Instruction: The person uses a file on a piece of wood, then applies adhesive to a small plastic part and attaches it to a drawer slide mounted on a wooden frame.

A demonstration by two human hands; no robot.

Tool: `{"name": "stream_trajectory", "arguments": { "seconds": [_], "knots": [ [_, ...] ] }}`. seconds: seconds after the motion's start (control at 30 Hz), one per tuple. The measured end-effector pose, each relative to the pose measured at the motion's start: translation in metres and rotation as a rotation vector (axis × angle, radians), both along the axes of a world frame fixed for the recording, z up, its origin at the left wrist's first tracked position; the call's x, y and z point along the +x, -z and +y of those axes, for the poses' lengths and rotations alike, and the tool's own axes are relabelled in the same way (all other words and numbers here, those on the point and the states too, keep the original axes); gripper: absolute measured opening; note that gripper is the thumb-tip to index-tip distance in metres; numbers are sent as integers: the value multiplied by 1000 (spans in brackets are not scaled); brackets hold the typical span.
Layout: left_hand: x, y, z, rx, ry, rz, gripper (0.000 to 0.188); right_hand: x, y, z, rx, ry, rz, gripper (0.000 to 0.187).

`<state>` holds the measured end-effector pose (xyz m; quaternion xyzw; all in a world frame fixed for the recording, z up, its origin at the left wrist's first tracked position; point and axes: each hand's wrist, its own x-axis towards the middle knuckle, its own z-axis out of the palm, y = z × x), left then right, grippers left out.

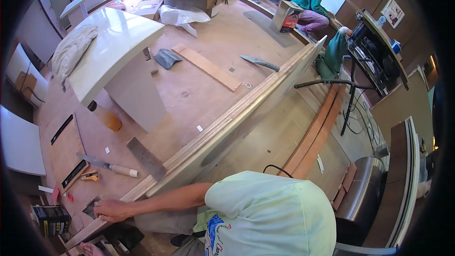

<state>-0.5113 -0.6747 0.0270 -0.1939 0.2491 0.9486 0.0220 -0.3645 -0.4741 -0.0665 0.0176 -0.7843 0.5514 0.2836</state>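
Two hands in view, apart: R hand (111, 210) at approx. 8 o'clock, fingers bent down onto the near end of the wood edge (227, 116); L hand (90, 249) cut off by the frame between 7 & 8, only part showing. Can't tell if R is clamped or just resting; can't tell what L has, if anything. A dark flat scrap (91, 207) sits right by R fingertips, poss. touching, hold unclear. Step in hand, my read: close handwork at the edge's near end, R steadying or feeling the surface. Next move prob. calls for a firm, flat R hand & L brought clear of the frame rim, w/ care for the loose tools: w/ R as clock centre, yellow cutter (90, 175) at 11, metal plate (147, 159) at 1, black can (53, 220) at 9. Wood edge itself: long, runs approx. 7:30 up to 2 o'clock across the view, bordering the brown surface (189, 106). Pale tan, several thin bands side by side, looks raw. Cream panel (280, 90) runs alongside on its lower-R flank, w/ a dark smudge nr the middle. Any bow = hard to judge, lens bends lines.
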Motion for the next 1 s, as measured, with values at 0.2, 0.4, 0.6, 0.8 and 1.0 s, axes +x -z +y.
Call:
{"name": "stream_trajectory", "arguments": {
  "seconds": [0.2,0.4,0.6,0.8,1.0],
  "knots": [
    [-9,0,-9,-39,-114,-19,23,-9,2,-11,39,28,83,16],
    [9,-12,5,3,-144,-67,15,-12,10,-14,8,64,92,16],
    [-6,-1,-10,63,-158,-5,14,-12,5,-16,-27,54,79,17],
    [9,-11,1,87,-151,-16,17,-7,0,-15,-18,43,70,17],
    [3,-5,5,67,-164,-49,21,-9,12,-15,38,67,43,23]
  ]
}}
